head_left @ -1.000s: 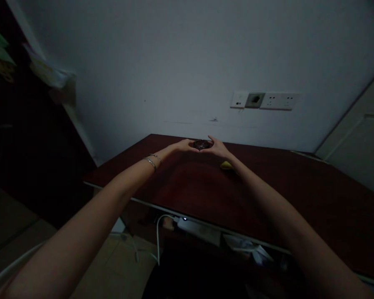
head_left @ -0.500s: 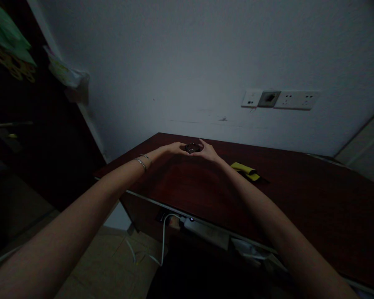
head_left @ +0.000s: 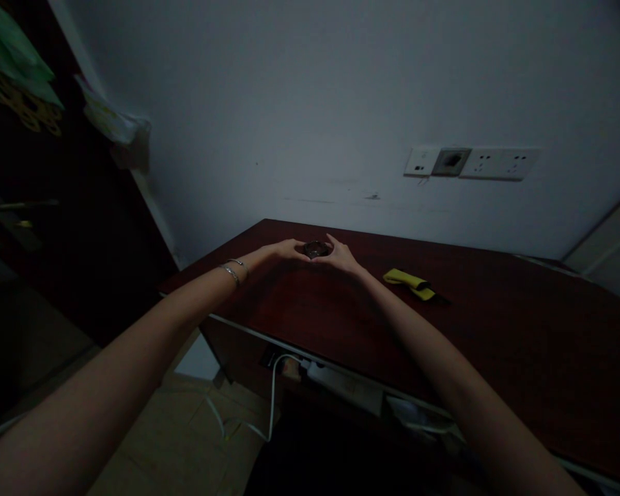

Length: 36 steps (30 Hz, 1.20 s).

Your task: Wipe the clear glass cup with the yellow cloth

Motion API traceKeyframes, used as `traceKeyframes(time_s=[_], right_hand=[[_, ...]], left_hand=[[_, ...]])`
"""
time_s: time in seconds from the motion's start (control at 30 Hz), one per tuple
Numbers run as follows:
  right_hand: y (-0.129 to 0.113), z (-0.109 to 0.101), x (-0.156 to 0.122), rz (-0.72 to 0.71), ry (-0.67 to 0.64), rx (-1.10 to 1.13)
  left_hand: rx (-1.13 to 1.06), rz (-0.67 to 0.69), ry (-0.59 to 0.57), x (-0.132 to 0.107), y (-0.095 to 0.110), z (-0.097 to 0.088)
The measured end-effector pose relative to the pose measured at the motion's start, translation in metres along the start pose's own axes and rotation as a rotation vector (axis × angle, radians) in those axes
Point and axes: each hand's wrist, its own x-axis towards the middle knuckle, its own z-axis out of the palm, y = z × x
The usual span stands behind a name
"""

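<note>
Two bare arms stretch out over a dark red-brown table (head_left: pixel 294 300) in a dim room, meeting at a small, dark, round dish (head_left: pixel 316 249), glassy by its shine. It sits toward the table's back, near the wall (head_left: pixel 310 103). The left hand (head_left: pixel 289 249) curves around one side, thumb and fingers parted about as wide as the dish; the right hand (head_left: pixel 342 257) cups the other side the same way, one finger lifted. Between them they have hold of it; whether its base touches the wood, I cannot tell.

The likeliest trouble is a slip: a smooth rim pinched at full arm's reach could slide if one hand eases first. Pushed further back, the dish or the knuckles could knock the wall. A rightward sweep of the right forearm could brush the folded yellow-and-black item (head_left: pixel 408 284) lying just beside it.

On the left, the tabletop narrows to a slanting edge, so there is less leeway there. The broadest stretch runs rightward. The front edge is well apart from the dish, with a white cable (head_left: pixel 273 399) hanging below.
</note>
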Motion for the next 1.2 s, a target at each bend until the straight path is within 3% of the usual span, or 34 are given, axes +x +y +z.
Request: traceKeyframes(time_s=[0.6,1.2], right_hand=[[-0.001,0.009,-0.007,0.005,-0.037,0.008],[0.001,0.017,-0.013,0.032,-0.055,-0.037]], left_hand=[[-0.002,-0.043,-0.025,-0.011,0.004,0.007],[0.073,-0.045,-0.07,-0.007,-0.012,0.016]])
